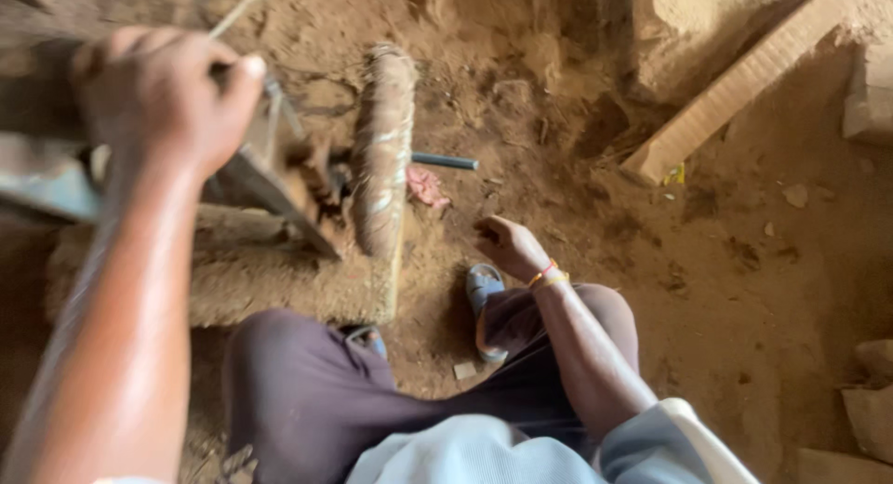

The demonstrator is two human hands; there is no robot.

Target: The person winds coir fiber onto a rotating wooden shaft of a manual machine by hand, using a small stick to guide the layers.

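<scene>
Setting: bare earth floor (744, 289), reddish-brown, loose and clumpy, with small stones and scraps scattered over it; view is straight down from the head of a seated person. Left hand (163, 98) raised close to the camera at upper left, fingers curled fully into a fist around a dark handle (223, 72), thumb pressed over the top; only a short stretch of that handle shows beyond the knuckles, and what it belongs to cannot be told because of blur. Just beyond the fist, a dark slanted metal piece (270, 191) runs down toward the right, ending near a thick upright roll bound with pale cord (381, 149). The roll stands against the right end of a low earthen block (233, 270) that lies across the left part of the view. A dark metal rod (445, 160) sticks out to the right from behind the roll, and a small pink scrap (426, 186) lies on the ground just below it. Right hand (507, 245) is low over the ground, near the middle, fingers loosely bent and empty, apart from the roll; an orange band (547, 277) circles the wrist. Under that wrist, a foot in a blue sandal (484, 293) rests on the earth. Knees in dark purple cloth (307, 382) fill the lower centre. At upper right, a pale wooden plank (735, 89) lies aslant against a mud wall.
</scene>
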